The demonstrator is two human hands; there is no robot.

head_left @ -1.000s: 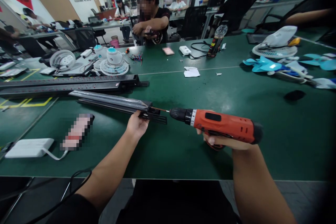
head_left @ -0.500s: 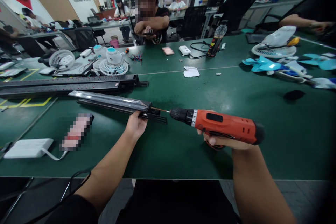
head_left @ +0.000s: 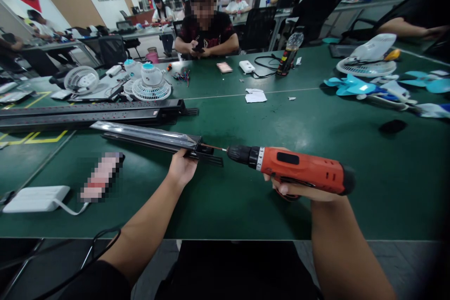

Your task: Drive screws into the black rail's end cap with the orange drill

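1. Fingers of left hand (head_left: 183, 168): curled shut round the near end of the long black rail (head_left: 147, 135), pinning it against the desk (head_left: 246, 211).
2. Fingers of right hand (head_left: 298, 191): wrapped tight round the grip of the orange drill (head_left: 302, 171), mostly hidden beneath its body.
3. Found the rail lying flat at centre-left, running off toward 10 o'clock, its 3 o'clock end touched by the drill's bit (head_left: 213, 147).
4. Judged the rail stiff, long and glossy, so likely slick and prone to swing; best held right beside the worked end.
5. Judged the drill dense and rear-heavy; best taken by the grip.
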